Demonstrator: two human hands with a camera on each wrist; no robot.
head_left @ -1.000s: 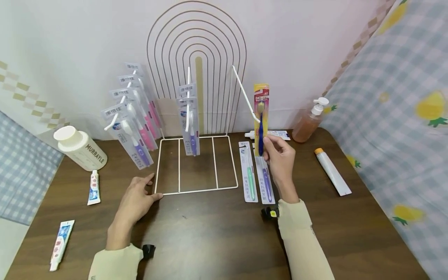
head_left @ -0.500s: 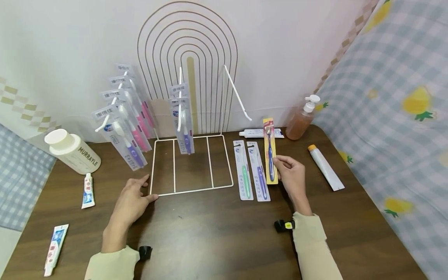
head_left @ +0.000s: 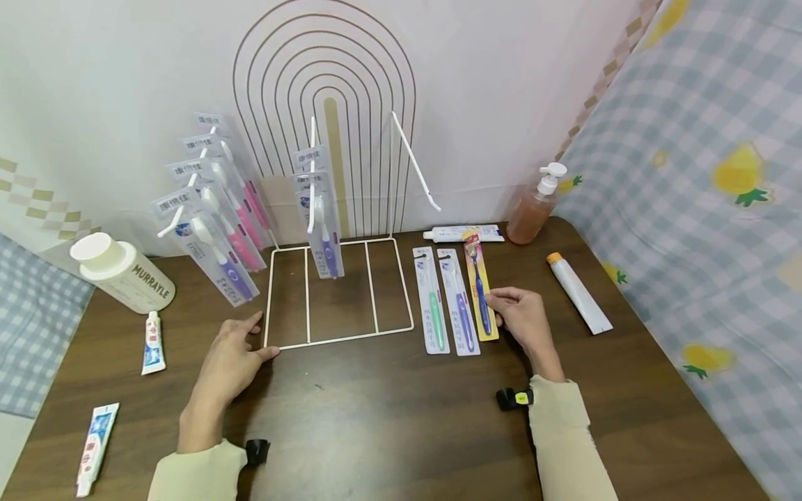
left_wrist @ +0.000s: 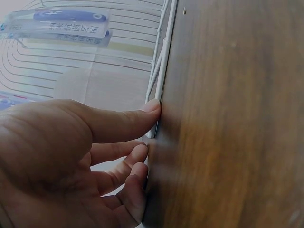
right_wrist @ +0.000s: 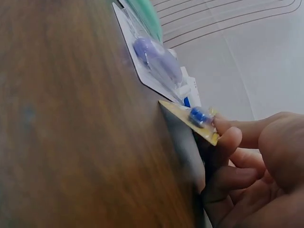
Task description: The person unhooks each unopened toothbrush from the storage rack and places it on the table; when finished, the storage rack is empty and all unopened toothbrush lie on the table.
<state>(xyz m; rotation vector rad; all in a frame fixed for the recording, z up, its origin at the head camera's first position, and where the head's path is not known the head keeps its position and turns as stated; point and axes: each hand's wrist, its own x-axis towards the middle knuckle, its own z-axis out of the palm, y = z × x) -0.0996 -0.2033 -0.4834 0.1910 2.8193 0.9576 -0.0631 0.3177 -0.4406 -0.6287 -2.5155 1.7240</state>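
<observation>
Head view showed the right hand (head_left: pixel 525 321) pinching the yellow toothbrush pack (head_left: pixel 481 285) almost flat on the table (head_left: pixel 401 417) beside two others, the left hand (head_left: pixel 230 356) spread against the wire rack (head_left: pixel 338 292); a careless release could nudge its neighbours askew.

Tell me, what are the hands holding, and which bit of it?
The right hand pinches the yellow toothbrush pack by its lower right edge; the pack lies on the table. The left hand holds nothing; its fingertips touch the white wire rack.
</observation>
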